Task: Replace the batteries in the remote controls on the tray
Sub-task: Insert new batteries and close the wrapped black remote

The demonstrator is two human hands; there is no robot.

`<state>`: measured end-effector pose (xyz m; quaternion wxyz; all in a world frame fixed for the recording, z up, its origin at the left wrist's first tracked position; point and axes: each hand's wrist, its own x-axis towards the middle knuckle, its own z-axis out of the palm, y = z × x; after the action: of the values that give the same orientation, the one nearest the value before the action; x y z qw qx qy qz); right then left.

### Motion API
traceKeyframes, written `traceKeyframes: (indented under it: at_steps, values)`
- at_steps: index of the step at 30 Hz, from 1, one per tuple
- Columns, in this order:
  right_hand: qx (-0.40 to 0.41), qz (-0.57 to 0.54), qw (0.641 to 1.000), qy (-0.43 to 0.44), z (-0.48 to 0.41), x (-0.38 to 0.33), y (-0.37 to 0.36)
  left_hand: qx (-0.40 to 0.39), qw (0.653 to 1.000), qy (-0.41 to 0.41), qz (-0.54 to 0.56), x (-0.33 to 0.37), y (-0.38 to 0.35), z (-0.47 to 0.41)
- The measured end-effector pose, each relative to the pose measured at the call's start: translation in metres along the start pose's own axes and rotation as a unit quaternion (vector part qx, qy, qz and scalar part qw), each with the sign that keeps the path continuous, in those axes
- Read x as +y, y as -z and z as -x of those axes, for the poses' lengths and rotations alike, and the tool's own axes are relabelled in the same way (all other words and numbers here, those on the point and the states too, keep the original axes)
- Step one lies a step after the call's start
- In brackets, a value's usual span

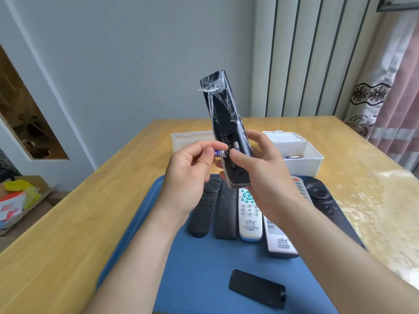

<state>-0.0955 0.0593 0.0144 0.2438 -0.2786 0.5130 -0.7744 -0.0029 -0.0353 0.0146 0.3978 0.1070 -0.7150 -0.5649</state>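
Far to the left of the hands, a cardboard box (25, 200) of papers and yellow plastic sits on the floor below a pale grey wall. The wooden counter (79, 223) carries a blue tray (140, 234) beneath both forearms.

The left hand (188, 177) pinches a small blue-and-silver battery (219, 152) between thumb and forefinger, at the open compartment of a black remote (226, 123). The remote is wrapped in clear film and stands tilted, back to the camera. The right hand (260, 175) is curled round its lower end.

Under the hands, five remotes (249, 218) lie side by side on the tray, black and white. Nearer the person, a black battery cover (257, 288) lies on the tray.

Beyond the left hand stands a white box (190, 139). Just right of the right hand is an open white container (303, 159) with batteries inside. Behind it are vertical slats (306, 53), and a flowered curtain (385, 87) hangs far right.
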Motion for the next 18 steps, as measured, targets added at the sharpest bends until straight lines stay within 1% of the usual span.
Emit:
traceKeyframes:
  at_steps: [2, 6, 12, 18]
  values:
    - [-0.002, -0.024, 1.000, -0.006, -0.0002, -0.0012, -0.0009, 0.008, 1.000, -0.003, 0.008, 0.0023, -0.0021, 0.0012]
    - [0.010, -0.029, 1.000, 0.001, -0.0005, -0.0003, -0.0020, 0.068, 0.998, -0.016, 0.008, -0.0028, -0.0013, -0.0009]
    - [0.022, 0.045, 0.997, 0.054, 0.0005, -0.0002, -0.0021, 0.082, 0.986, -0.063, -0.131, -0.0052, -0.0042, 0.0004]
    - [0.053, 0.021, 0.998, 0.040, -0.0037, -0.0006, -0.0005, 0.067, 0.958, -0.154, -0.233, -0.0014, -0.0057, 0.0063]
